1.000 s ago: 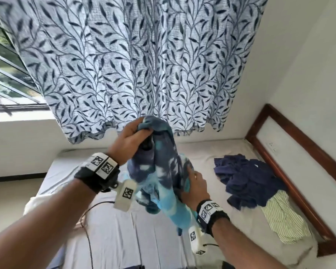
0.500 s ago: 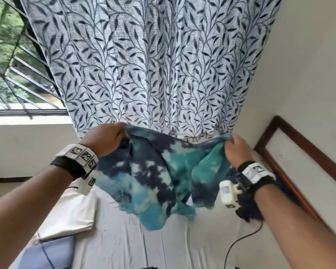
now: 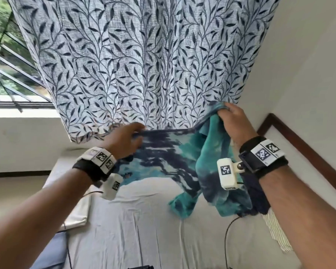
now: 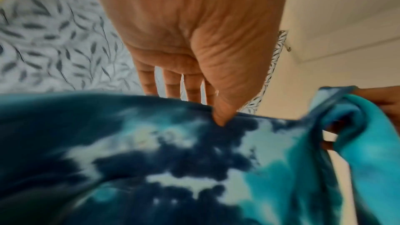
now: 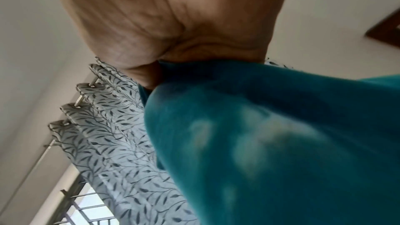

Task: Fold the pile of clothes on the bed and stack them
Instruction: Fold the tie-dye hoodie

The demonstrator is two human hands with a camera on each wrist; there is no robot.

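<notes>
Two hands are holding one garment up above the bed, in front of the leaf-print curtain. The tie-dye shirt, patterned in navy, white and teal, is being stretched between them along its upper edge, its lower part hanging free over the grey sheet and not resting on it.

The left hand is being kept at the shirt's left end, the edge pinched between the thumb on the near side and the fingers behind the cloth, as the left wrist view shows. The right hand is being held higher, and its fingers are curled around a bunched teal corner of the shirt; in the right wrist view the cloth is being clamped against the palm.

Behind the right forearm a dark navy garment is lying on the bed, with a pale striped garment just beside it toward the near edge. At the left edge of the bed a folded white item is lying, and nearer the camera a blue-grey folded item is partly showing. A black cable is trailing across the sheet below the right wrist.
</notes>
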